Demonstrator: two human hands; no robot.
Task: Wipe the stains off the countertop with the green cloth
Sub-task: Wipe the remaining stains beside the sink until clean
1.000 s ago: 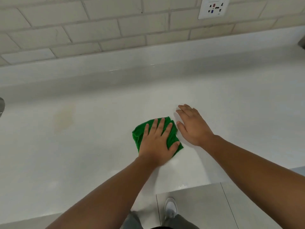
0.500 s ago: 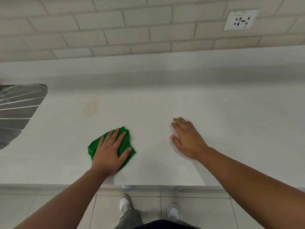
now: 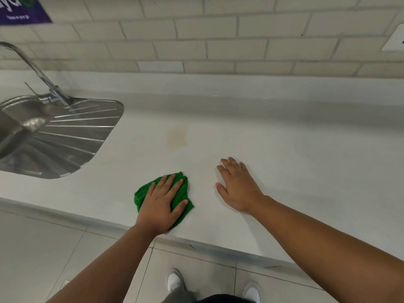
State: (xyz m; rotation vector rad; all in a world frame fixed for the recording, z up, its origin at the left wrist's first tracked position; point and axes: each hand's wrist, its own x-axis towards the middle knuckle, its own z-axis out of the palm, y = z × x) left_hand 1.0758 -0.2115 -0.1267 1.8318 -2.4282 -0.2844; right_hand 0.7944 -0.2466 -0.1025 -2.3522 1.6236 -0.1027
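Note:
A crumpled green cloth (image 3: 144, 193) lies on the white countertop (image 3: 284, 149) near its front edge. My left hand (image 3: 162, 204) presses flat on top of the cloth, fingers spread, covering most of it. My right hand (image 3: 237, 184) rests palm down on the bare countertop to the right of the cloth, fingers apart, holding nothing. A faint brownish stain (image 3: 177, 137) marks the countertop beyond the cloth, untouched by either hand.
A steel sink with a ribbed drainboard (image 3: 72, 138) and a tap (image 3: 37, 71) sits at the left. A tiled wall (image 3: 218, 40) runs behind, with a socket (image 3: 394, 41) at the right edge. The counter's front edge (image 3: 196, 243) drops to a tiled floor and my shoes.
My left hand has slid the cloth leftward away from my right hand. The view has shifted, bringing the sink and tap into sight; the stain now lies just beyond the cloth.

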